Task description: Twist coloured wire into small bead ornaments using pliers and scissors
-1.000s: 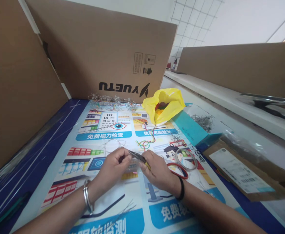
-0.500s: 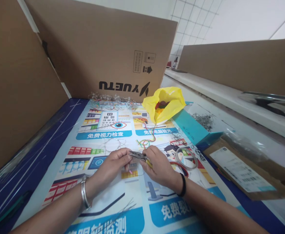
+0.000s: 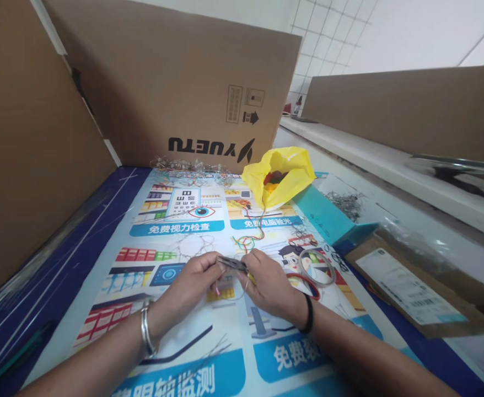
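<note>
My right hand (image 3: 269, 280) is closed around the yellow handle of a pair of pliers (image 3: 232, 264). Their grey jaws point left and reach the fingertips of my left hand (image 3: 198, 278). That hand is pinched shut on a thin wire (image 3: 234, 299), which curves in a loop below the pliers. A small pink bit (image 3: 218, 290) shows just under my left fingers. What exactly lies between the jaws is too small to make out. Beyond the hands, red, green and yellow cords (image 3: 248, 241) lie on the printed sheet (image 3: 184, 331).
A yellow bag (image 3: 294, 179) stands open with coloured material inside. Beside it is a turquoise box (image 3: 320, 212) with tangled wire (image 3: 345, 205). A coil of wire (image 3: 317, 268) and a brown package (image 3: 419, 286) lie right. Wire pieces (image 3: 196, 171) line the cardboard wall (image 3: 171, 82).
Both hands stay almost in place. The pliers' jaws have tilted slightly and shifted a little left against the left fingertips, and the pink bit has moved slightly left.
</note>
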Motion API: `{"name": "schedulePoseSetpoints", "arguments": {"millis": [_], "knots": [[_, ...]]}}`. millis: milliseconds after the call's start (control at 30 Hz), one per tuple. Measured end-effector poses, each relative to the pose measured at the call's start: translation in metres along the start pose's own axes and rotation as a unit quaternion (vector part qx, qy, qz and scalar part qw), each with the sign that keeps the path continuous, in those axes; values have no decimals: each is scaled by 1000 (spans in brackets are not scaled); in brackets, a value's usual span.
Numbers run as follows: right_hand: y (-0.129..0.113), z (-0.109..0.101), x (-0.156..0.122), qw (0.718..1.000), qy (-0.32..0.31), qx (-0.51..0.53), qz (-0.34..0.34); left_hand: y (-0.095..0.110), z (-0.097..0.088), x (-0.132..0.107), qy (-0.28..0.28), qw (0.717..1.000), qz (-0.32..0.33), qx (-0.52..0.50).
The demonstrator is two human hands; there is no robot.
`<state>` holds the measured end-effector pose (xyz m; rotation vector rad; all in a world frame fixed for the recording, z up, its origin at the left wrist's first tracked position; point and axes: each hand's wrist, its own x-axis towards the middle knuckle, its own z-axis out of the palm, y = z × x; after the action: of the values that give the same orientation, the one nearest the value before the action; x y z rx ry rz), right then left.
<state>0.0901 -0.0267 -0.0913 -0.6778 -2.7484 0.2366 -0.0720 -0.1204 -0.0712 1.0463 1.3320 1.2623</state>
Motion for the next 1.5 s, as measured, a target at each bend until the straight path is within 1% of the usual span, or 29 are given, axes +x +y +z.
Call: {"name": "schedulePoseSetpoints", "arguments": {"millis": [133,267,333,400,467,533,633,733,833,933,1033,1167,1267,1367,1433,1500], "knots": [[0,2,0,1000,-8,-12,8,-3,-1,1,-4,1000,1,19],[1,3,1,1000,-3,-8,6,-5,-1,2,0,999,2,39],[5,1,4,1000,2,0,-2,-2,-5,4,12,997,1,70],[11,-4,7,1000,14,5,-9,3,-13,5,36,992,7,122],[19,-12,10,1000,30,3,-3,10,-24,7,65,981,25,183],[29,-20,12,1000,27,-6,13,16,-37,7,61,964,23,257],[43,-29,13,999,-22,-29,19,21,-53,7,16,929,37,369],[54,-30,13,995,-65,-67,22,20,-60,6,-31,900,37,433],[59,-26,14,989,-79,-114,51,15,-57,5,-66,889,23,453],[60,-19,16,983,-71,-149,80,6,-49,6,-77,879,29,469],[61,-13,17,979,-62,-163,102,-4,-44,7,-57,864,47,499],[63,-6,17,975,-51,-174,129,-11,-40,6,-22,830,63,554],[62,-3,16,976,-42,-170,127,-12,-38,4,-8,803,62,593],[62,-1,15,979,-27,-164,117,-13,-37,4,18,773,63,631],[64,0,15,981,-19,-159,110,-14,-37,4,24,764,76,640],[66,0,15,983,-12,-152,102,-16,-37,4,18,770,98,630]]}}
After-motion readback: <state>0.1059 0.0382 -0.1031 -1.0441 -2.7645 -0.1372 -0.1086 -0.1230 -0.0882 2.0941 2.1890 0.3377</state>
